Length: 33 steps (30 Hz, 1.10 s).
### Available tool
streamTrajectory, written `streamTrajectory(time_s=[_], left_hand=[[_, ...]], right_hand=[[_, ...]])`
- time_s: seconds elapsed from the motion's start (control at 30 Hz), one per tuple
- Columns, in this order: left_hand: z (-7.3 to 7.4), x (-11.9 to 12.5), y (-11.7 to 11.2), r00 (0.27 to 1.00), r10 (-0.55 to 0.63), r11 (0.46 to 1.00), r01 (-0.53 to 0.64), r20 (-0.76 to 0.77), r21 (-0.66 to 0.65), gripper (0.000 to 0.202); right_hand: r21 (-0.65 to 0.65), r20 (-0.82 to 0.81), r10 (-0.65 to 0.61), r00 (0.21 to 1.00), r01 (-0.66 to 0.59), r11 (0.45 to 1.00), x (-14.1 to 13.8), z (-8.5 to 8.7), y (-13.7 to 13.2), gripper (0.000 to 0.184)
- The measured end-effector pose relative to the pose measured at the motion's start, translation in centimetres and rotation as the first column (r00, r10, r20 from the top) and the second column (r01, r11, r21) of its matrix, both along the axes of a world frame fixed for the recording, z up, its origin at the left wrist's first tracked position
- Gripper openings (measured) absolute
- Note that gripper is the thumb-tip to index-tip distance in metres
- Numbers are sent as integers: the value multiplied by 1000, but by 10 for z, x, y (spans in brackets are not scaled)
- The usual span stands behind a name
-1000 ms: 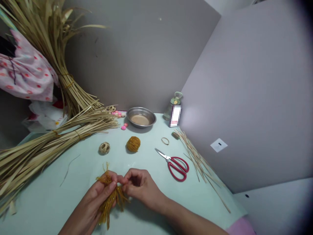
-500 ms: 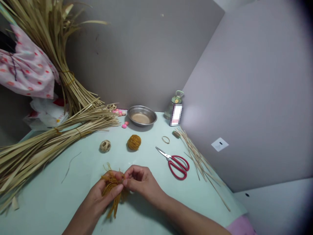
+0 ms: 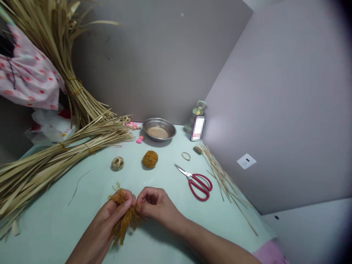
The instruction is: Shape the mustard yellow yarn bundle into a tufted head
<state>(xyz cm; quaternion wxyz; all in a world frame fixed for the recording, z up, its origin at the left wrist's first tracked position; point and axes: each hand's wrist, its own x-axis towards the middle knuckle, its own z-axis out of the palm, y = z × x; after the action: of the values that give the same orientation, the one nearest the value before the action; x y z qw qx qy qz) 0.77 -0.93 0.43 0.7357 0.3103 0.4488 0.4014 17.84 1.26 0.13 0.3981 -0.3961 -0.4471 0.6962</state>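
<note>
My left hand (image 3: 106,222) is closed around a bundle of mustard-yellow threads (image 3: 123,226), its tufted top sticking out above my fingers and the loose ends hanging below. My right hand (image 3: 155,205) pinches the same bundle from the right, fingertips meeting my left thumb. Both hands hover just over the pale green table (image 3: 55,220) near its front edge. A ball of the same yellow thread (image 3: 150,159) lies farther back, with a small woven straw ball (image 3: 117,163) to its left.
Red-handled scissors (image 3: 196,182) lie open to the right, beside thin straw strips (image 3: 222,179) along the wall. A metal bowl (image 3: 159,129), a bottle (image 3: 195,119), a rubber band (image 3: 186,156) and pink beads (image 3: 139,139) sit at the back. Large straw bundles (image 3: 55,154) fill the left.
My hands shifted slightly while working the thread bundle; the loose ends swung beneath my left hand. Nothing else on the table moved.
</note>
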Motion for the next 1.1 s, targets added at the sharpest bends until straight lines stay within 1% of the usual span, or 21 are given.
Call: streamTrajectory(time_s=[0.13, 0.23, 0.3, 0.4, 0.47, 0.53, 0.6, 0.73, 0.8, 0.97, 1.03, 1.1], left_hand=[[0, 0, -1, 999, 7, 1000, -6, 49, -4, 23], [1, 2, 0, 997, 24, 999, -25, 68, 21, 20], [1, 3, 1, 998, 56, 997, -58, 41, 58, 20], [-1, 3, 2, 995, 77, 992, -71, -59, 104, 21], [-4, 2, 2, 994, 51, 991, -37, -99, 132, 21], [-6, 1, 2, 995, 8, 990, 7, -102, 143, 19], [-7, 1, 2, 997, -6, 993, 15, -72, 117, 21], [-5, 2, 2, 1000, 3, 1000, -3, 18, 19, 26], [-3, 3, 2, 1000, -2, 1000, 2, 22, 13, 24], [-4, 2, 3, 998, 64, 998, -64, 16, -29, 25], [-6, 2, 4, 999, 39, 999, -39, -4, -11, 25], [-7, 1, 4, 997, 1, 999, 2, -74, 49, 24]], right_hand=[[-15, -58, -5, 998, 5, 1000, -1, -4, 0, 39], [3, -71, 13, 997, -13, 1000, -2, -3, -1, 41], [9, -50, 13, 999, -12, 1000, -3, -1, 0, 43], [-9, -38, -32, 999, 32, 999, -3, 2, 1, 45], [-22, -27, -70, 997, 69, 997, -3, 4, 2, 44], [-32, -18, -88, 996, 88, 996, -3, 5, 3, 44], [-39, -20, -92, 996, 91, 995, -4, 5, 3, 44], [-44, -32, -95, 995, 94, 995, -4, 5, 3, 47], [-41, -35, -87, 996, 85, 996, -4, 5, 2, 48], [-6, 7, -38, 999, 39, 999, -1, 5, 4, 52], [7, 42, -3, 999, 3, 1000, 2, 6, 4, 56], [41, 87, 24, 996, -28, 999, 6, 8, 3, 60]])
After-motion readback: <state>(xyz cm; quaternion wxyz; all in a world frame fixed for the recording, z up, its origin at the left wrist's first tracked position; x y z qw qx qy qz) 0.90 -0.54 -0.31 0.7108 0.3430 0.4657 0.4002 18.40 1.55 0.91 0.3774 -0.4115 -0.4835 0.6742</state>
